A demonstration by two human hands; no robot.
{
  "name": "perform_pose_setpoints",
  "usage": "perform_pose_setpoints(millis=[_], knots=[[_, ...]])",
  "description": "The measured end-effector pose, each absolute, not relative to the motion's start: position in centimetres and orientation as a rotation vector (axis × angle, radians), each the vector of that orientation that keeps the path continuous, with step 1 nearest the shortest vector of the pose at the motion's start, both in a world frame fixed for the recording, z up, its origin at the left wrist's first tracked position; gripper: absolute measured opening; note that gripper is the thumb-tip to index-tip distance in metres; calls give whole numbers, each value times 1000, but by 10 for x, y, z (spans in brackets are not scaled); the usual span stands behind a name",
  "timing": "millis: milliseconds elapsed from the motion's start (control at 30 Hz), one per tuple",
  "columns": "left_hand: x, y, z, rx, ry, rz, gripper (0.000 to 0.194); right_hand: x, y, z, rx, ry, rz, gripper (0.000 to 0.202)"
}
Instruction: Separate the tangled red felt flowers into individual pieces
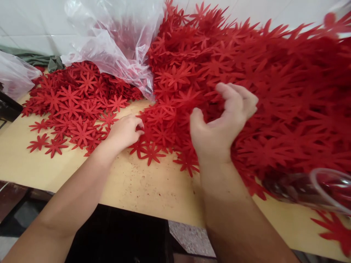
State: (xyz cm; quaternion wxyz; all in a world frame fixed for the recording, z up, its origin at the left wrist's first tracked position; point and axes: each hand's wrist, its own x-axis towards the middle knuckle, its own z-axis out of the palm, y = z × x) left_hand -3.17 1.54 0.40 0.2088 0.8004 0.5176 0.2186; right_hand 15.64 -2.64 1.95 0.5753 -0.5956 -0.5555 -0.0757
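Observation:
A big heap of red flower-shaped cutouts (274, 109), with narrow petals, fills the right side and the back of the table. Over its near part my right hand (223, 117) is raised, thumb and fingers spread in a wide curve with nothing between them. At the heap's left edge my left hand (126, 129) rests low, its fingers loosely bent and a small gap showing between thumb and forefinger. Some of its fingers are hidden. A smaller pile of the same red cutouts (82, 106) lies to the left of that hand.
A clear plastic bag (120, 47) stands between the two piles, against the tiled wall (33, 25). Another plastic bag (15, 75) is at far left. A transparent cylindrical container (309, 188) lies at the right by the front edge of the wooden table (153, 190).

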Motion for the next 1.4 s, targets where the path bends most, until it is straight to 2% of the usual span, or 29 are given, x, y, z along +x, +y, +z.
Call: perform_pose_setpoints(millis=[100, 233, 333, 433, 567, 700, 767, 867, 933, 1133, 1267, 1400], knots=[[-30, 16, 5, 2129, 1506, 733, 5, 141, -36, 21, -1328, -1699, -99, 32], [-31, 18, 7, 2021, 1540, 940, 15, 118, -47, 13, -1316, -2242, 139, 56], [-31, 21, 3, 2002, 1528, 975, 20, 106, -49, 6, -1449, -2415, 225, 47], [-29, 23, -3, 1980, 1494, 961, 16, 103, -46, 2, -1518, -2441, 275, 22], [-26, 20, -2, 2007, 1508, 887, 25, 111, -38, 3, -1523, -2293, 299, 25], [-24, 11, 5, 2234, 1553, 687, 36, 128, -35, 10, -1556, -1964, -36, 24], [-22, 6, 7, 2329, 1596, 515, 38, 135, -35, 9, -1660, -1852, -183, 47], [-17, 3, 8, 2383, 1614, 327, 35, 134, -37, 3, -1839, -1913, -76, 92], [-14, 2, 8, 2390, 1590, 280, 34, 125, -37, -1, -1882, -2069, 70, 100], [-16, 2, 5, 2445, 1476, 290, 34, 110, -18, 0, -1912, -2250, 85, 47], [-14, 0, 1, 2390, 1418, 401, 36, 126, 3, 13, -1937, -2360, 4, 38], [-5, 2, -5, 2202, 1440, 577, 44, 143, 28, 52, -1905, -2326, -254, 37]])
